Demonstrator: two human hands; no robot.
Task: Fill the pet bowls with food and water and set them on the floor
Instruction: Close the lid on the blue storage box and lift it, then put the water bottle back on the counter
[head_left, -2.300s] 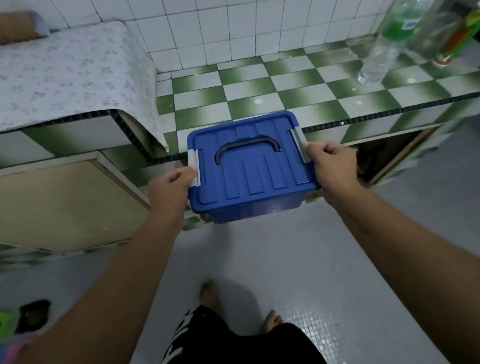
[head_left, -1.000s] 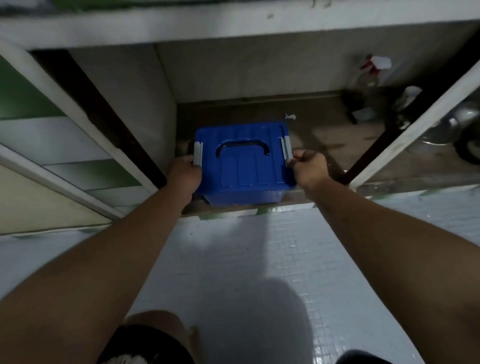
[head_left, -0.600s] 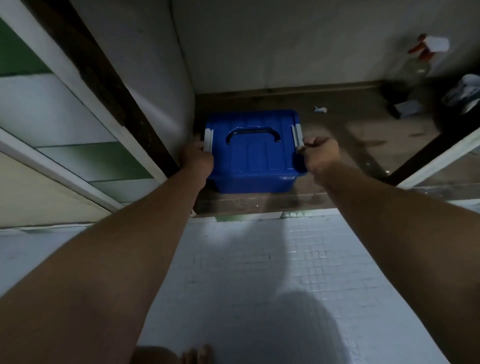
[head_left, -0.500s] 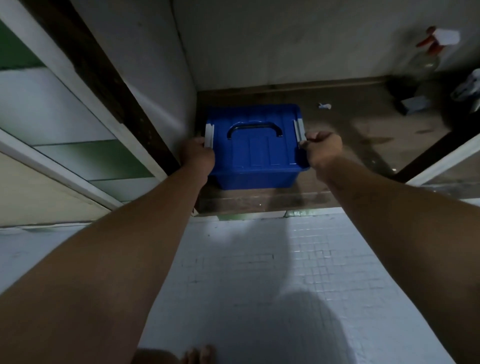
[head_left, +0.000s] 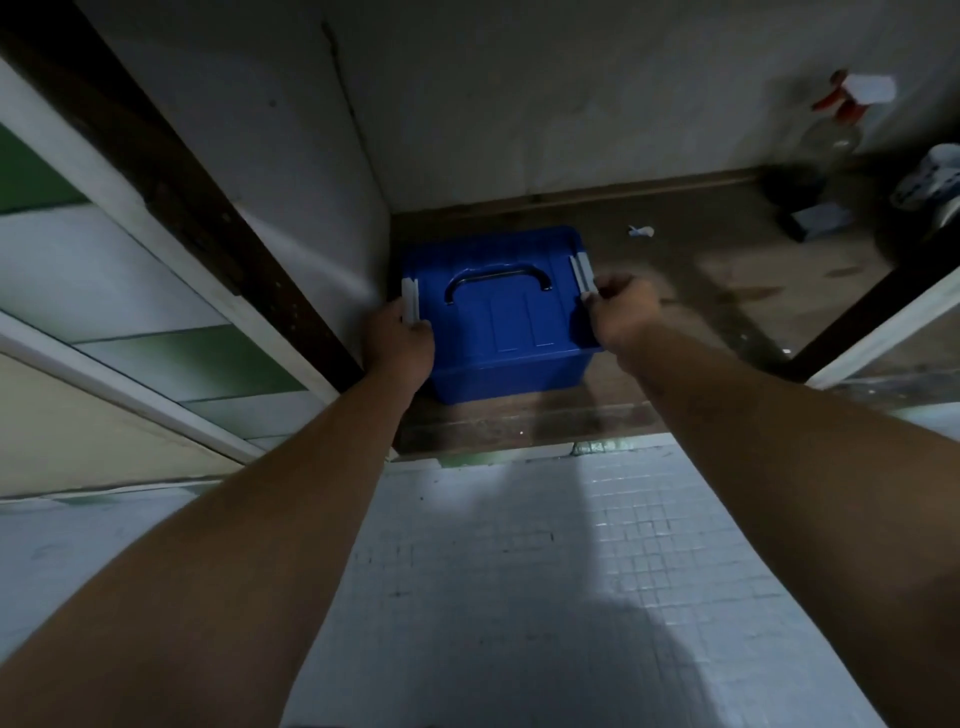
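Cabinet wall (head_left: 311, 218) is right up against the outside of the left hand (head_left: 397, 338), so no wiggle room that side. Both hands are curled tight onto the blue box (head_left: 498, 322), one at each latch, probably to keep it level. The box sits on the cabinet floor (head_left: 701, 291). Past the right hand (head_left: 621, 312) there's open floor, and the spray bottle (head_left: 831, 135) is well off. No pet bowls in sight.

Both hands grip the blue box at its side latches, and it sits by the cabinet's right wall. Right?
Not quite. The head view shows the left hand and right hand gripping the blue box at its latches, but it sits by the cabinet's left wall.
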